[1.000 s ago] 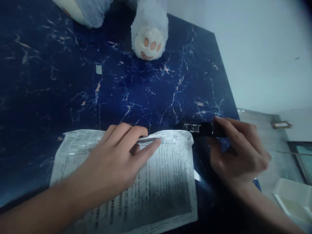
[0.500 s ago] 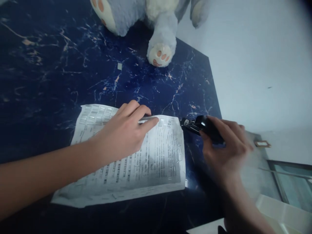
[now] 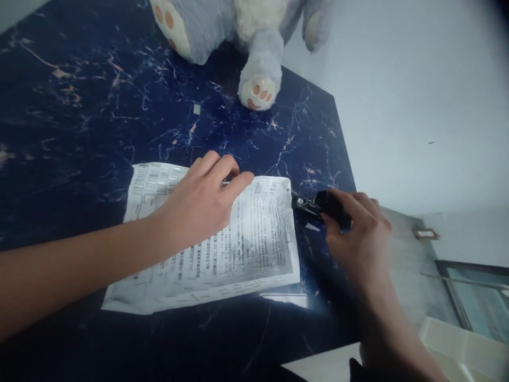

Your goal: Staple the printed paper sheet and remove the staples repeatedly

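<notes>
A printed white paper (image 3: 254, 239), dotted with many staples, lies on the dark blue marbled table. My left hand (image 3: 207, 199) rests over its far edge, fingers curled and closed on that edge; the fingertips are partly hidden. In my right hand (image 3: 358, 228) is a black stapler (image 3: 332, 207), gripped between thumb and fingers. Its jaw end points left and meets the paper's right edge, a little below the far right corner. Whether the jaws are around the edge or just beside it I cannot tell.
A grey plush toy (image 3: 260, 69) sits at the far side of the table (image 3: 99, 122). A small pale square (image 3: 196, 109) lies beyond the paper. Near the paper's front edge is a pale rectangle (image 3: 286, 300). To the right stands a light wall (image 3: 417, 106).
The paper has shifted slightly away from me with my left hand on it. Against its right edge, the stapler now sits lower from the corner. More of the pale rectangle shows.
</notes>
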Motion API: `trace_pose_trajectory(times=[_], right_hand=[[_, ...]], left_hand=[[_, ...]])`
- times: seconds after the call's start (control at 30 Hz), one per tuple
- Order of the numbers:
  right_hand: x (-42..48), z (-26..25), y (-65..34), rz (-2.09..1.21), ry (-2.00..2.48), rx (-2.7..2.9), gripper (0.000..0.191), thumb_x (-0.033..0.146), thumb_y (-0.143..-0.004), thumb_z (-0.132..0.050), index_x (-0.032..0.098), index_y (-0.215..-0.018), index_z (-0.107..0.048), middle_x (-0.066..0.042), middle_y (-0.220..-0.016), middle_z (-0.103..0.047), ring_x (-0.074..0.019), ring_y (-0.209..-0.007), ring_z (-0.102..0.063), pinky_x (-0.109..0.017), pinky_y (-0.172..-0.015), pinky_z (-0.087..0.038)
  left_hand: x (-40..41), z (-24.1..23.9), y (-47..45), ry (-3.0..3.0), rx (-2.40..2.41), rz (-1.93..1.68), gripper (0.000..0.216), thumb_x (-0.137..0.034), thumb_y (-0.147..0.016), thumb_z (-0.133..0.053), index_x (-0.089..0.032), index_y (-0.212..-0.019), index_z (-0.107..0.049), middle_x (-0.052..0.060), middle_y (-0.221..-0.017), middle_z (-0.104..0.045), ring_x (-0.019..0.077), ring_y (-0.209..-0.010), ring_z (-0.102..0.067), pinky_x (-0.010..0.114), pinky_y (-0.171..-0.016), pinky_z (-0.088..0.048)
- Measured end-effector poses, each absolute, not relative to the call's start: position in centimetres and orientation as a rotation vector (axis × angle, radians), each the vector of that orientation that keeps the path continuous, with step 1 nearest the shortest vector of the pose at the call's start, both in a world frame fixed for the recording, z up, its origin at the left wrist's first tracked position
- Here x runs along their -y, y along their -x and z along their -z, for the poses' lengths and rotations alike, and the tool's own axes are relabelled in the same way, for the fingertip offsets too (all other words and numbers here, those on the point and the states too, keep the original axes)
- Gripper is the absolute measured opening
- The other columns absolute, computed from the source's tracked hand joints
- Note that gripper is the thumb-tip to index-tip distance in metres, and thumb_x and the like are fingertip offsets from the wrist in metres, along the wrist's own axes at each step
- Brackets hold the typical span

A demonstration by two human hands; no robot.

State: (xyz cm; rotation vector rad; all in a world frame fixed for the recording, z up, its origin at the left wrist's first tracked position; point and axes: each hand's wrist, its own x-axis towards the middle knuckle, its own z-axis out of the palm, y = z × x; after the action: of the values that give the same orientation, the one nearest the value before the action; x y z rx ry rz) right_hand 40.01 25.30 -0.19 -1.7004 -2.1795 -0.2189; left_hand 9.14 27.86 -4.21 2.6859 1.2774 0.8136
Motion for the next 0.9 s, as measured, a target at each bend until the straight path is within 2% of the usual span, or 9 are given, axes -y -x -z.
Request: trace_pose_trajectory(times=[0.1, 0.33, 0.63, 0.77, 0.9], right_hand=[[-25.4, 0.1, -40.1, 0.215, 1.698, 2.161, 0.048, 0.009, -0.083, -0.062, 0.026, -0.127, -0.069, -0.008, -0.11, -0.07, -0.0299, -0.104, -0.063, -0.051, -0.094, -0.053], [-25.1, 0.1, -39.4, 0.121, 1.661, 2.212, 0.045, 0.007, -0.082, -0.061, 0.028, -0.12, -0.072, -0.007, -0.111, -0.07, -0.0284, -0.103, -0.065, -0.048, -0.089, -0.055], [-24.5, -0.2, -39.0, 0.067, 1.675, 2.246, 0.039, 0.008, -0.086, -0.06, 0.027, -0.118, -0.072, -0.007, -0.111, -0.069, -0.0278, -0.104, -0.064, -0.048, -0.091, -0.054], [-24.5, -0.7, -38.8, -0.069, 1.657, 2.254, 0.035, 0.017, -0.089, -0.065, 0.028, -0.121, -0.071, -0.007, -0.115, -0.069, -0.0281, -0.103, -0.065, -0.049, -0.092, -0.055], [-24.6, -1.3, -38.4, -0.234, 1.588, 2.204, 0.033, 0.032, -0.092, -0.071, 0.027, -0.124, -0.07, -0.007, -0.119, -0.069, -0.0274, -0.106, -0.067, -0.044, -0.091, -0.055]], left_hand=[[-27.8, 4.2, -9.2, -2.682, -1.313, -0.812, 0.05, -0.005, -0.085, -0.052, -0.015, -0.134, -0.06, 0.014, -0.114, -0.057, 0.0313, -0.107, -0.052, 0.051, -0.089, -0.051], [-27.9, 4.4, -9.3, -2.698, -1.366, -0.808, 0.044, -0.004, -0.087, -0.05, -0.014, -0.127, -0.064, 0.015, -0.114, -0.058, 0.0304, -0.105, -0.052, 0.048, -0.088, -0.05], [-28.0, 4.5, -9.2, -2.677, -1.367, -0.82, 0.046, -0.005, -0.085, -0.051, -0.014, -0.128, -0.063, 0.014, -0.113, -0.058, 0.0315, -0.107, -0.053, 0.051, -0.089, -0.051], [-28.1, 4.7, -9.2, -2.689, -1.366, -0.839, 0.047, -0.005, -0.085, -0.049, -0.015, -0.129, -0.063, 0.014, -0.112, -0.058, 0.0324, -0.107, -0.053, 0.053, -0.089, -0.051], [-28.1, 4.7, -9.2, -2.696, -1.364, -0.838, 0.046, -0.004, -0.086, -0.049, -0.017, -0.128, -0.064, 0.014, -0.112, -0.058, 0.0316, -0.106, -0.053, 0.05, -0.087, -0.051]])
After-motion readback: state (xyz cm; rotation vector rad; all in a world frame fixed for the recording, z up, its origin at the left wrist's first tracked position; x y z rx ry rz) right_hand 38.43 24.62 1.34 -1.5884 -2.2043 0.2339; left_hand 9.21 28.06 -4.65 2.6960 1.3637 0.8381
